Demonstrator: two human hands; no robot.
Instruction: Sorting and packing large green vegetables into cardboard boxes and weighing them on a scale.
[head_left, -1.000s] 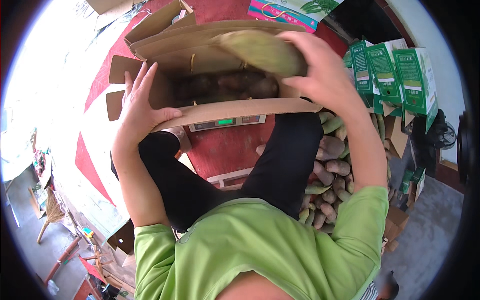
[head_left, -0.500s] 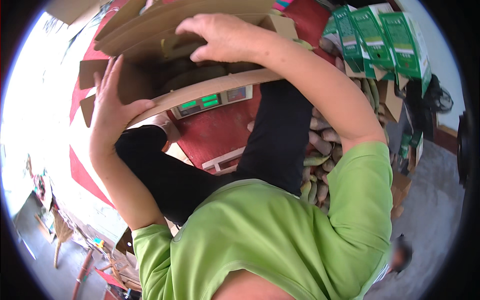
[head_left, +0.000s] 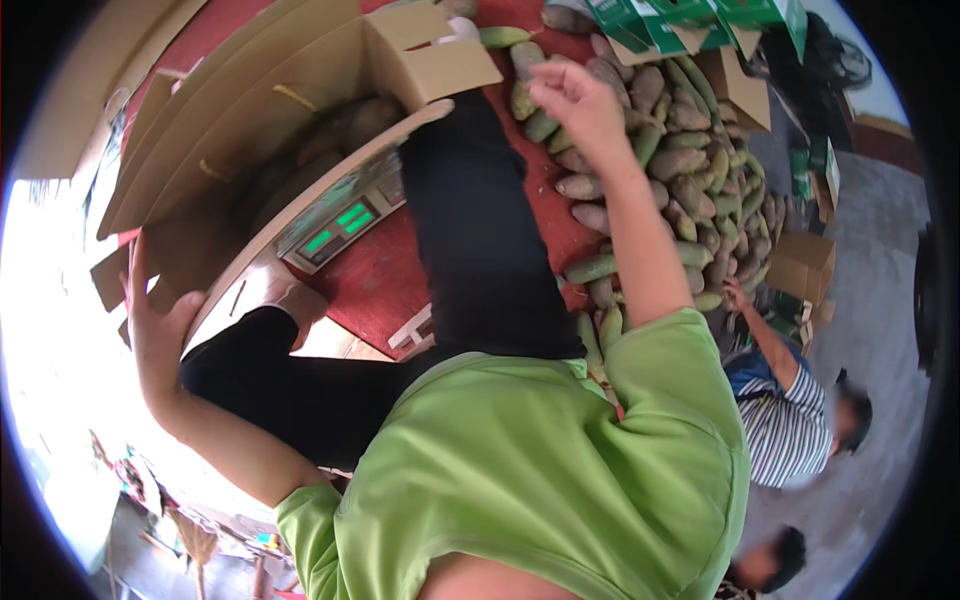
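Observation:
My left hand [head_left: 160, 320] is at the near left corner of an open cardboard box [head_left: 250, 110], its thumb along the near rim and its fingers by the side flap. Inside the box, brownish vegetables [head_left: 345, 130] lie in shadow. My right hand [head_left: 585, 110] is raised over a heap of long green and purplish-brown vegetables [head_left: 690, 190]. Its fingers are loosely curled and apart, with nothing visible in them. Under the box's near edge a scale [head_left: 345, 225] shows a lit green display.
Green cartons [head_left: 690, 25] stand beyond the heap. At the right, a person in a striped shirt [head_left: 785, 420] reaches one hand [head_left: 737, 295] to the heap's edge, near a brown box [head_left: 800, 265]. Another person's head [head_left: 775, 560] shows lower right. Red covering [head_left: 370, 285] lies below.
My right hand has moved from over the box rightward to above the heap. My left hand stays at the box corner. The view has swung right, bringing more of the heap and the co-worker into sight.

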